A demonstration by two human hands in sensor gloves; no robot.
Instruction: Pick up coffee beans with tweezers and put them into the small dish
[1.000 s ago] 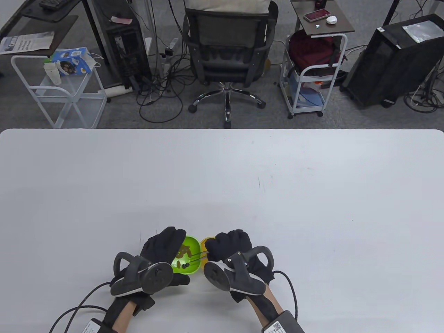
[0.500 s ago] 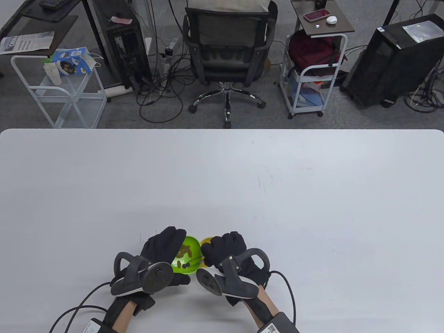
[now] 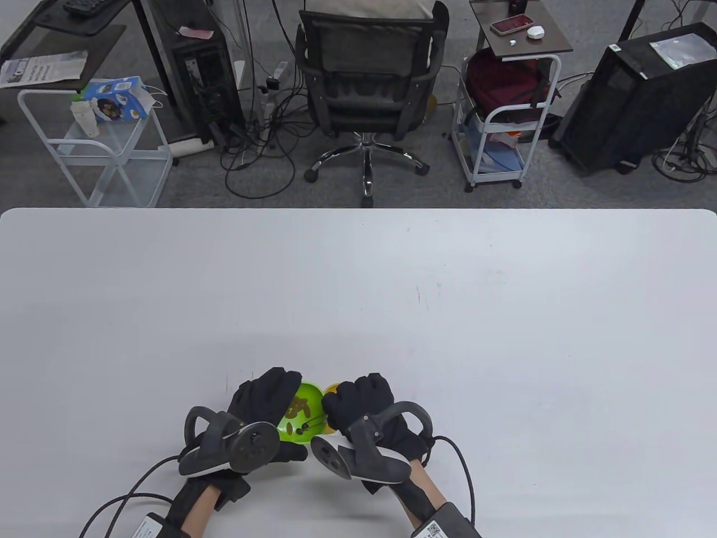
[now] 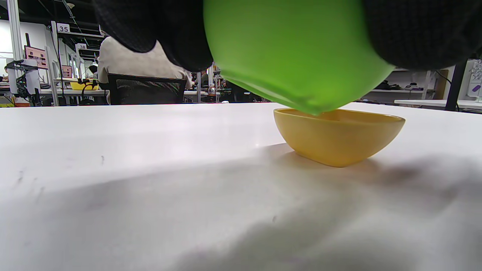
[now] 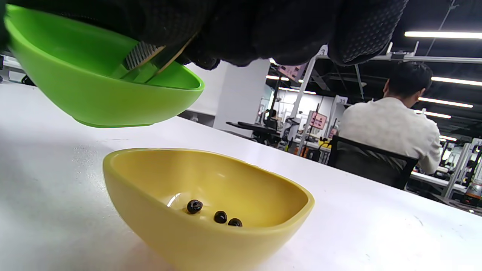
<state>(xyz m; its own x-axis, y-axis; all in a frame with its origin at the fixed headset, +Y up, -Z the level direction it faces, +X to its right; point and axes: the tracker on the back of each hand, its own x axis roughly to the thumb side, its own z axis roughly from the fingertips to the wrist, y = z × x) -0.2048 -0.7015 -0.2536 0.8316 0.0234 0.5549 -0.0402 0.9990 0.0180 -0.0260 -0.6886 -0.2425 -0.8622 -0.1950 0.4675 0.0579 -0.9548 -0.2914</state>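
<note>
My left hand (image 3: 268,397) grips a green bowl (image 3: 309,391) and holds it tilted above the table; its underside fills the left wrist view (image 4: 293,56). Several brown coffee beans (image 3: 298,406) lie in it. My right hand (image 3: 354,401) pinches thin tweezers (image 3: 313,421), whose tips reach into the green bowl (image 5: 94,94); the tweezers also show in the right wrist view (image 5: 147,62). A small yellow dish (image 5: 196,237) stands on the table just right of the bowl, with three dark beans (image 5: 220,216) in it. In the table view my right hand hides most of the dish (image 3: 332,388).
The white table (image 3: 448,314) runs wide to the far edge and both sides. The yellow dish (image 4: 339,137) sits right under the green bowl's lip. An office chair (image 3: 367,73) and carts stand beyond the table.
My right hand has moved left toward the green bowl, covering more of the yellow dish, and the tweezers reach further into the bowl. My left hand and the bowl have stayed put.
</note>
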